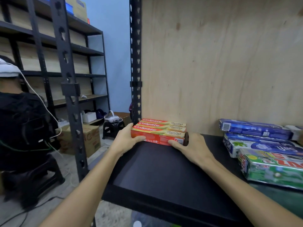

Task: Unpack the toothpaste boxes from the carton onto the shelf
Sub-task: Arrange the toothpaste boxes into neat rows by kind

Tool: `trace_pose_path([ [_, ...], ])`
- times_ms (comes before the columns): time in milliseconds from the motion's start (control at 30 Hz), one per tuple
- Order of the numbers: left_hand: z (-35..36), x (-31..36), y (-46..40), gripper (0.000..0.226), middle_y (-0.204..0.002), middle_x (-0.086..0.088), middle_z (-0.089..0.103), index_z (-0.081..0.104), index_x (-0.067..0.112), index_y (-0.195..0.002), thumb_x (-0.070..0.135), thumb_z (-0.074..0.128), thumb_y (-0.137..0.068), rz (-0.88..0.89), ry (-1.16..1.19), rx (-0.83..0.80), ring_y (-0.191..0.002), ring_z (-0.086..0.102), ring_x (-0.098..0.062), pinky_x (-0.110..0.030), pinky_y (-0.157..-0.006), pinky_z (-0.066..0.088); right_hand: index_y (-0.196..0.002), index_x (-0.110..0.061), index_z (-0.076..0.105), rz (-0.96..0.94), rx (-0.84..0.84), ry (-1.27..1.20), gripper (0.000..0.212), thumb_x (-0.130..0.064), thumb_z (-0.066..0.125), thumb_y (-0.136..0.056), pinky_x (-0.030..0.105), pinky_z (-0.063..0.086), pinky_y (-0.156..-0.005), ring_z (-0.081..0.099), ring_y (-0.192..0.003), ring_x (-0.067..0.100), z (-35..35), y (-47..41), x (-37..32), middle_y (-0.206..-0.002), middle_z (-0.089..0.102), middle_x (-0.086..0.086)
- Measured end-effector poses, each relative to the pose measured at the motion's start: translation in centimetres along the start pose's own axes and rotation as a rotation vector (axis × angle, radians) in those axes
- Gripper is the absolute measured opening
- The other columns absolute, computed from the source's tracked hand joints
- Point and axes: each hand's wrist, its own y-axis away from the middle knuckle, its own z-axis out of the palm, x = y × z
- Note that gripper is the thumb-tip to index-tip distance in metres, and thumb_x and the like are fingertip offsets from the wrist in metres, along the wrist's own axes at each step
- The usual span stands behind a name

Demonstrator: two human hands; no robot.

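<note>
The left hand (pixel 126 139) grips the left end of the red toothpaste boxes (pixel 159 132), thumb on the near face. They sit on the dark shelf (pixel 157 169) at its far left corner, against the wooden back panel (pixel 221 63). The right hand (pixel 191 145) holds the right end, its thumb on the near face too. Uneven pushing could skew the row or topple boxes off the left edge. The blue and green packs (pixel 262 145) lie well apart, right.
</note>
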Motion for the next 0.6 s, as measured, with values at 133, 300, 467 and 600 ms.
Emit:
trace_pose_path([
  [133, 0.0, 0.8, 1.1, 0.098, -0.153, -0.008, 0.039, 0.029, 0.012, -0.154, 0.046, 0.082, -0.08, 0.012, -0.126, 0.042, -0.146, 0.027, -0.026, -0.043, -0.115, 0.03, -0.132, -0.026, 0.05, 0.019, 0.065, 0.05, 0.076, -0.072, 0.067, -0.075, 0.035, 0.049, -0.088, 0.056, -0.117, 0.021, -0.8, 1.4, -1.2, -0.125, 0.056, -0.001],
  [300, 0.3, 1.4, 3.2, 0.107, -0.158, -0.009, 0.026, 0.022, 0.014, -0.158, 0.062, 0.075, -0.078, 0.145, -0.257, 0.155, -0.148, 0.012, -0.025, -0.048, -0.12, 0.021, -0.134, -0.024, 0.044, -0.05, 0.137, 0.085, 0.07, -0.066, 0.065, -0.082, 0.037, 0.05, -0.089, 0.056, -0.118, 0.023, -1.8, 3.6, -2.3, -0.125, 0.053, 0.001],
  [467, 1.3, 4.0, 7.5, 0.081, -0.147, 0.007, 0.038, 0.033, 0.025, -0.153, 0.059, 0.067, -0.087, 0.419, -0.268, 0.224, -0.137, 0.026, -0.01, -0.033, -0.114, 0.028, -0.139, -0.022, 0.042, -0.088, 0.2, 0.028, 0.064, -0.056, 0.064, -0.09, 0.024, 0.037, -0.085, 0.052, -0.121, 0.02, -4.0, 7.5, -3.0, -0.13, 0.048, 0.0],
  [600, 2.8, 7.6, 10.4, 0.071, -0.143, 0.009, 0.041, 0.04, 0.027, -0.148, 0.054, 0.067, -0.088, 0.386, -0.109, 0.238, -0.137, 0.028, -0.009, -0.038, -0.116, 0.031, -0.14, -0.017, 0.042, -0.099, 0.26, 0.011, 0.067, -0.061, 0.058, -0.092, 0.027, 0.046, -0.091, 0.056, -0.112, 0.017, -6.4, 10.4, -2.7, -0.13, 0.046, -0.002],
])
